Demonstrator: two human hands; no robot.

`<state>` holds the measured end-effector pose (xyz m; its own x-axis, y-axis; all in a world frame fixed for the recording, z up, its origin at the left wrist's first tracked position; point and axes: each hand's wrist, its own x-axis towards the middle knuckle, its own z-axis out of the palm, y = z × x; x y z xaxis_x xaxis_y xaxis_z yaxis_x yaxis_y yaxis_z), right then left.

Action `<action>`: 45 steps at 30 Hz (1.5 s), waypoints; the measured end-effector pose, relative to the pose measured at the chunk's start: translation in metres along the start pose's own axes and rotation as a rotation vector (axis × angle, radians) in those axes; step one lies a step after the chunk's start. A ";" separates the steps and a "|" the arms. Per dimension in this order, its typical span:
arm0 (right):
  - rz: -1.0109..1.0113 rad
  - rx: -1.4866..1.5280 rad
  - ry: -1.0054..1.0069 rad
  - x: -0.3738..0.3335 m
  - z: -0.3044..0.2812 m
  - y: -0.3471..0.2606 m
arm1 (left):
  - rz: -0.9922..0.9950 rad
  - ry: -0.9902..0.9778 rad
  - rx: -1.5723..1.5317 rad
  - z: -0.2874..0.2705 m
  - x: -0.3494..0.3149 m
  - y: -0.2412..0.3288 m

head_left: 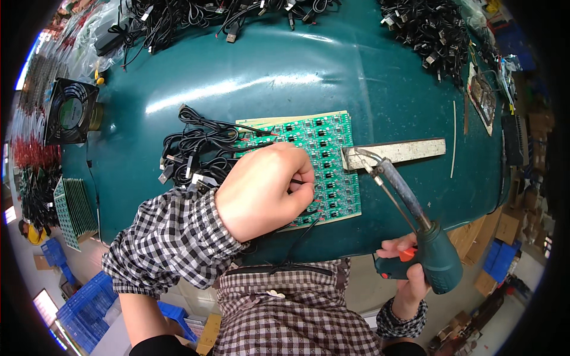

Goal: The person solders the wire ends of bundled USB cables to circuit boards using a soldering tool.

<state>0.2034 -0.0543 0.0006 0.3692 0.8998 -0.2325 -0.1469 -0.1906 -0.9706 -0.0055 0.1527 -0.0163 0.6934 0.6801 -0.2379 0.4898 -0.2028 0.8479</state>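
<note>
A green circuit board panel [339, 184] with rows of small black parts lies on the table before me. Over its left part is my left hand [270, 187], fingers closed in a pinch on a thin black cable [295, 183]. Several black USB cables [199, 145] lie bundled left of the panel, some with red wire ends on the boards. My right hand [409, 267] grips a dark green soldering gun [438, 261] with an orange-red trigger. Its metal tip reaches up to the left end of a pale flat bar [409, 153], beside the panel's right edge.
Heaps of black USB cables [172, 24] line the far edge, with another heap [427, 35] at far right. A small fan [71, 111] stands at the left, above a stack of green boards [74, 213]. A thin pale stick [454, 139] lies on the right.
</note>
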 end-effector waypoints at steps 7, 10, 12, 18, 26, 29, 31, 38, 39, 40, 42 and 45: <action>0.232 -0.032 0.055 -0.014 -0.009 -0.008 | 0.035 0.022 0.062 0.001 0.000 -0.003; 0.209 -0.015 0.083 -0.017 -0.006 -0.008 | 0.056 0.034 0.086 0.003 0.001 -0.004; 0.216 -0.035 0.042 -0.015 -0.009 -0.007 | 0.059 0.036 0.081 0.003 0.000 -0.006; 0.221 -0.068 0.030 -0.014 -0.009 -0.006 | 0.050 0.026 0.067 0.002 0.001 -0.005; 0.194 -0.099 -0.005 -0.013 -0.011 -0.001 | 0.057 0.039 0.079 0.003 0.001 -0.004; 0.207 -0.080 0.000 -0.012 -0.008 -0.001 | 0.056 0.044 0.075 0.003 0.001 -0.005; 0.235 -0.045 0.015 -0.012 -0.007 -0.002 | 0.059 0.048 0.069 0.003 0.000 -0.005; 0.218 -0.020 -0.003 -0.010 -0.007 0.002 | 0.062 0.042 0.070 0.003 0.001 -0.005; 0.227 -0.025 0.005 -0.010 -0.007 0.001 | 0.061 0.045 0.065 0.004 0.001 -0.005; 0.237 -0.029 0.012 -0.011 -0.007 0.001 | 0.059 0.047 0.059 0.004 0.001 -0.006; 0.237 -0.040 0.002 -0.011 -0.009 0.003 | 0.060 0.046 0.063 0.004 0.001 -0.005; 0.241 -0.050 -0.007 -0.011 -0.009 0.004 | 0.062 0.046 0.072 0.004 0.002 -0.005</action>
<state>0.2072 -0.0684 -0.0011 0.3231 0.8286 -0.4572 -0.1839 -0.4189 -0.8892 -0.0051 0.1521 -0.0232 0.6996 0.6958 -0.1626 0.4842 -0.2943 0.8240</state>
